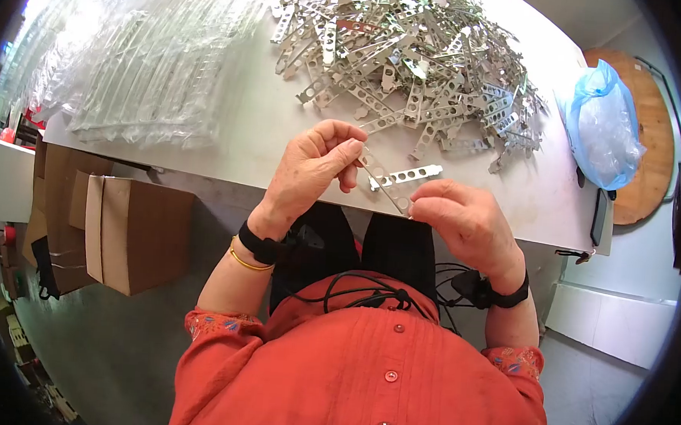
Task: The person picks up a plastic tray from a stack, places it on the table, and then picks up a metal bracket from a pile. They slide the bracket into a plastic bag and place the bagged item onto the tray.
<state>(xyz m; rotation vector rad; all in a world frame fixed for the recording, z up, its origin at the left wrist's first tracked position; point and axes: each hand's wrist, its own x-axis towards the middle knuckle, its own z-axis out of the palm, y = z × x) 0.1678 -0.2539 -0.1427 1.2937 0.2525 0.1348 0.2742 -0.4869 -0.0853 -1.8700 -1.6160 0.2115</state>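
Between my two hands is a thin metal strip with round holes (pixel 384 182), slanting down to the right above the table's front edge. My left hand (pixel 318 159) pinches its upper end between thumb and fingers. At its lower end, the thumb and fingertips of my right hand (pixel 457 216) are closed on it. Just behind the held strip, a second perforated metal strip (pixel 417 175) lies on the table (pixel 259 143). Farther back spreads a large heap of similar metal strips (pixel 417 70), tangled and overlapping.
Clear plastic sleeves (pixel 155 72) are stacked at the table's left. A blue plastic bag (pixel 607 126) hangs by the right edge, near a round wooden stool top (pixel 652 144). Cardboard boxes (pixel 135 232) stand on the floor at left. Black cables (pixel 375 291) cross my lap.
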